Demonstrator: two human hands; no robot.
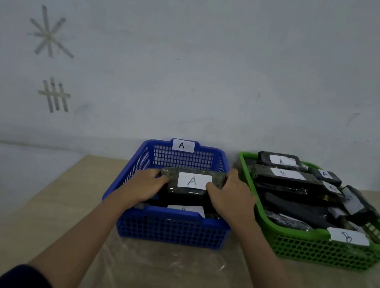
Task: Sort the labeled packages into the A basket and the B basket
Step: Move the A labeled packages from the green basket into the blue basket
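— Where do we find the package and our hands?

— We hold a dark wrapped package (193, 182), white label reading A, over the middle of the blue A basket (218, 233), which sits at twelve o'clock on the tabletop (42, 207). Our left hand (144, 184) grasps its nine o'clock end and our right hand (227, 192) its three o'clock end, each grip curled round the wrapping. At two o'clock, just beside the blue basket, stands the green B basket (321, 253), heaped with dark packages labelled A and B mixed together.

— How do we expect it to handle?

— We judge it a flat, fairly stiff block in glossy film, probably slick, light enough for one hand. Taking it by the short ends looks safest, leaving the label readable.

— What can we not make out?

— Below the held package lies another package (187, 209); its label is half hidden by the basket's near rim, though it looks like an A. Several labels in the green heap are blurred or turned away. We cannot tell whether the held package touches anything beneath it.
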